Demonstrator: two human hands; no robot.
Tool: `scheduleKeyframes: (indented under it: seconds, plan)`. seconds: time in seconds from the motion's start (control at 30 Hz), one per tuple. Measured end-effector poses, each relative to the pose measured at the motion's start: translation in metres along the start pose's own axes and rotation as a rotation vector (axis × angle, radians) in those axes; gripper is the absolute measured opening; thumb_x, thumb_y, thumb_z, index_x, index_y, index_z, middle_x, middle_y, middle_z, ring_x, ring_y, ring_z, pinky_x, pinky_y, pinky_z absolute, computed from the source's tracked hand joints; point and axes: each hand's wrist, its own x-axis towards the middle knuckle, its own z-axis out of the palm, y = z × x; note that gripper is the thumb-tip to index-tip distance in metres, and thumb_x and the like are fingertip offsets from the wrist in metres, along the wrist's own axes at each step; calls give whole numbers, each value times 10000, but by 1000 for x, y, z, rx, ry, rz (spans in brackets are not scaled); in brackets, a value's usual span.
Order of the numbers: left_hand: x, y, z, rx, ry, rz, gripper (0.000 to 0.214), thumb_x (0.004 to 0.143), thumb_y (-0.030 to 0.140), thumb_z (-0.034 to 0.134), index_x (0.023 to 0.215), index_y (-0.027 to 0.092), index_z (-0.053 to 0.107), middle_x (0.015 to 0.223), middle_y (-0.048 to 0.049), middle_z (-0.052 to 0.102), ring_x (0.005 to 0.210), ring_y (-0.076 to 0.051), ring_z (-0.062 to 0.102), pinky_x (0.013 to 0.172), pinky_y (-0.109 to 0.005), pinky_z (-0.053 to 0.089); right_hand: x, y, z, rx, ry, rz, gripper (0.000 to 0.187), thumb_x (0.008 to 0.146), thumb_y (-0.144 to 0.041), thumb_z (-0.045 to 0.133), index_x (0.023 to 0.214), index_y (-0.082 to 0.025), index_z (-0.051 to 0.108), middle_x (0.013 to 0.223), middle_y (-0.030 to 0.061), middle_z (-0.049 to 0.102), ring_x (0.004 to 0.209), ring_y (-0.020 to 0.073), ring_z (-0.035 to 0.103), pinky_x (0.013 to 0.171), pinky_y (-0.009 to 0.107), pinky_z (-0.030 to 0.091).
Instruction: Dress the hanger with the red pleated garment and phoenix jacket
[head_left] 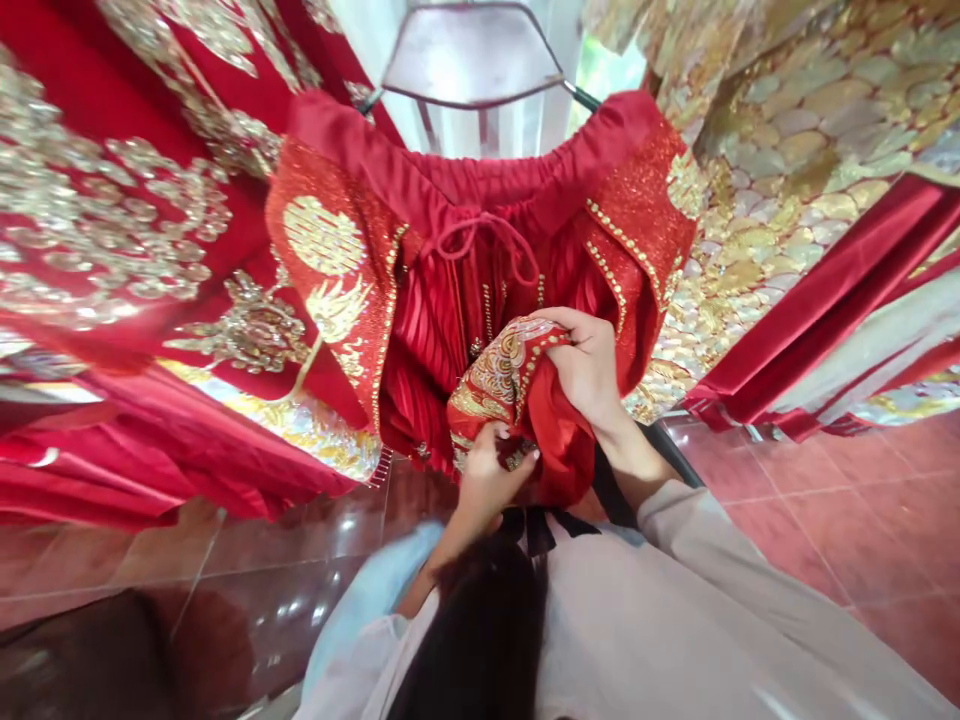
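Note:
A red pleated skirt (435, 330) with gold embroidery hangs by its gathered waistband from a dark hanger (472, 102). A thin red cord is tied in a bow at the front of the waistband. Lower down, my right hand (589, 365) grips a beaded edge of the skirt's embroidered panel (495, 375), thumb on top, and lifts it so that its plain red underside shows. My left hand (491, 470) pinches the lower part of the same panel, close to some beadwork. What lies under the folds is hidden.
Red garments with silver beadwork (262, 320) hang close on the left. A gold scale-patterned garment (795, 150) and red velvet cloth (832, 300) hang on the right. Reddish floor tiles (810, 490) lie below. A dark object (82, 655) stands at the lower left.

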Motion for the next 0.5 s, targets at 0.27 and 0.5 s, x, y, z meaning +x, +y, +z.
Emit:
scheduleKeyframes:
  seconds: [0.27, 0.5]
  plan:
    - [6, -18, 23, -260, 185, 159, 608, 847, 451, 535, 1335, 111, 410, 1316, -186, 515, 1234, -272, 512, 1033, -396, 440, -10, -29, 18, 68, -42, 0, 251, 669, -77, 506, 806, -140, 707, 795, 4, 713, 732, 121, 670, 685, 212, 535]
    - [26, -41, 5, -158, 265, 176, 582, 804, 396, 553, 1314, 120, 494, 1320, -163, 532, 1281, -302, 460, 1115, -460, 334, -10, -30, 7, -35, -68, 9, 212, 682, -100, 555, 796, -150, 727, 777, 11, 713, 698, 143, 672, 634, 220, 533]
